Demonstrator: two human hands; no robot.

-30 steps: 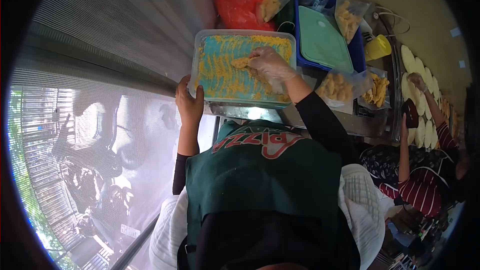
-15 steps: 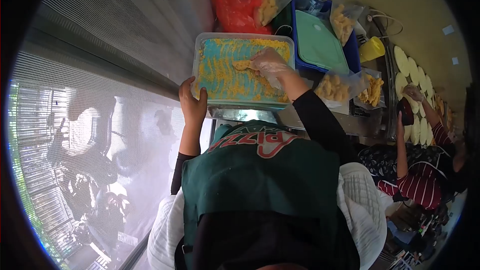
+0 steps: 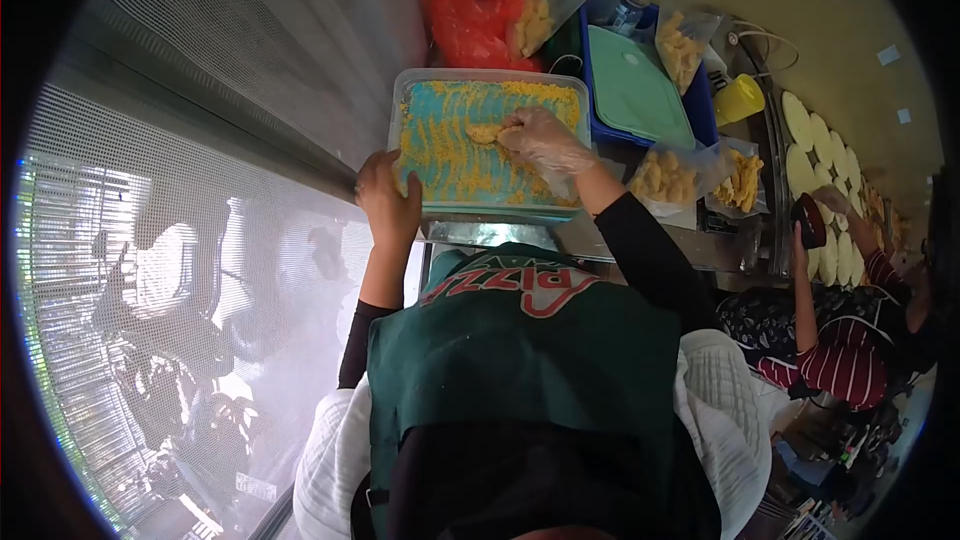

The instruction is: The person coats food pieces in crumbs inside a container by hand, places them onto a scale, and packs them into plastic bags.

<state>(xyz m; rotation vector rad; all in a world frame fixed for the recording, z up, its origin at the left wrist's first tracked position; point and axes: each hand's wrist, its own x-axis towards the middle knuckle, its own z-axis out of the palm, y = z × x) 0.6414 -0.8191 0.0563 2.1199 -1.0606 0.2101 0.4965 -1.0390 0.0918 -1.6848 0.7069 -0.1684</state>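
Note:
A clear plastic tub (image 3: pixel 398 100) holds yellow-orange crumbs (image 3: pixel 435 160) with streaks of its blue-green bottom showing between them. My right hand (image 3: pixel 552 143), in a thin clear plastic glove, pinches a crumb-coated piece of food (image 3: pixel 484 132) over the crumbs. At the tub's left front corner, my bare left hand (image 3: pixel 388 202) rests by the rim with thumb and fingers apart. Whether it presses on the tub I cannot tell.
Bags of coated pieces (image 3: pixel 663 176) lie to the right. Behind them, a blue crate (image 3: pixel 700 110) carries a green lid (image 3: pixel 640 85). A red plastic bag (image 3: pixel 478 5) sits behind the tub. At far right, a co-worker (image 3: pixel 840 360) works over rows of pale dough rounds (image 3: pixel 797 120).
My right hand has shifted slightly, still holding the coated piece. My left hand has moved a little at the tub's corner. The co-worker's hand has moved slightly toward the dark bowl.

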